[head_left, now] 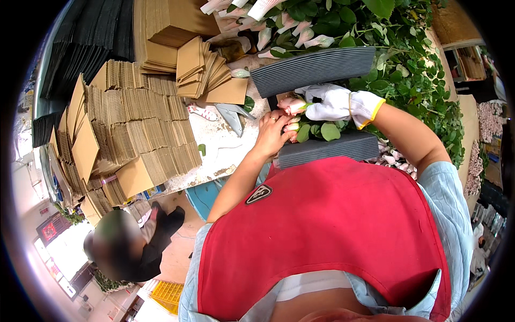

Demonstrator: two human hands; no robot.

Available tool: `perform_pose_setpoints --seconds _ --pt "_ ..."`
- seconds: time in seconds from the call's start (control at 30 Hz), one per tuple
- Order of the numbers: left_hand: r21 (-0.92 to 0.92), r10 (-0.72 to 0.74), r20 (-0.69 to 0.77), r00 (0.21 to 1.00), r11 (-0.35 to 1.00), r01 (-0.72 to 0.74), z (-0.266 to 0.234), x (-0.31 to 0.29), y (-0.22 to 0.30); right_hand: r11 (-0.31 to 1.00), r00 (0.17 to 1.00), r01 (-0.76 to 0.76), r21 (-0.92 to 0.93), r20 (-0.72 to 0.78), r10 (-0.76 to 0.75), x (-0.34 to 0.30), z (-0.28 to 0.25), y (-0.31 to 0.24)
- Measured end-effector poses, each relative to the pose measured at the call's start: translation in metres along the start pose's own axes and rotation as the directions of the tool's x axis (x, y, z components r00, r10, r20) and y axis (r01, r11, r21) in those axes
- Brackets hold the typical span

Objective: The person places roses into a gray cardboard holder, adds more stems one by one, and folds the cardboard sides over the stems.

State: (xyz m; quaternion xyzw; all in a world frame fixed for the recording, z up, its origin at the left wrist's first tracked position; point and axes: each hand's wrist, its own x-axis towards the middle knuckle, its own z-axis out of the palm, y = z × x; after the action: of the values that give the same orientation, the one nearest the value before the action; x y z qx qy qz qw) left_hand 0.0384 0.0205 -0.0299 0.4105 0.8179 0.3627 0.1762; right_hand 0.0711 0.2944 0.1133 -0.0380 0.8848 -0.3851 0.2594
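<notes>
Head view: L hand, bare, has bent fingers touching the pale pink roses; R hand, in a white glove w/ yellow edge, is at the same blooms from the R. Can't tell if either is gripping, fingertips partly hidden. Roses lie btwn two dark gray corrugated stacks, i.e. far stack & near stack. Leafy stems on R; brown cardboard piles on tabletop, L side.

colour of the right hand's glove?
The glove is white with a yellow edge; best seen in the head view.
</notes>
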Motion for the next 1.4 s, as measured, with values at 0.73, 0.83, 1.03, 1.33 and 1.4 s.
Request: perform_pose_setpoints --seconds 0.73,0.83,1.03,1.33,1.4 --pt "0.067 0.186 -0.033 0.982 0.981 -0.183 -0.019 0.040 -0.002 0.485 0.715 -0.007 -0.875 -0.343 -0.609 0.019 0.031 -0.007" --pt "0.009 0.159 -0.055 0.986 0.987 -0.158 -0.012 0.035 -0.008 0.442 0.609 0.013 -0.897 -0.344 -0.714 0.031 0.048 0.028" --pt "0.010 0.198 -0.134 0.971 0.980 -0.199 -0.003 0.029 -0.007 0.400 0.653 0.063 -0.914 -0.266 -0.709 0.036 0.051 0.036" --pt "0.325 0.240 -0.147 0.960 0.928 -0.183 -0.010 0.025 -0.002 0.368 0.626 0.076 -0.927 -0.243 -0.741 0.053 0.063 0.047" --pt "0.177 0.170 -0.095 0.981 0.973 -0.151 -0.009 0.031 -0.009 0.383 0.721 0.056 -0.922 -0.228 -0.655 0.045 0.057 0.028"
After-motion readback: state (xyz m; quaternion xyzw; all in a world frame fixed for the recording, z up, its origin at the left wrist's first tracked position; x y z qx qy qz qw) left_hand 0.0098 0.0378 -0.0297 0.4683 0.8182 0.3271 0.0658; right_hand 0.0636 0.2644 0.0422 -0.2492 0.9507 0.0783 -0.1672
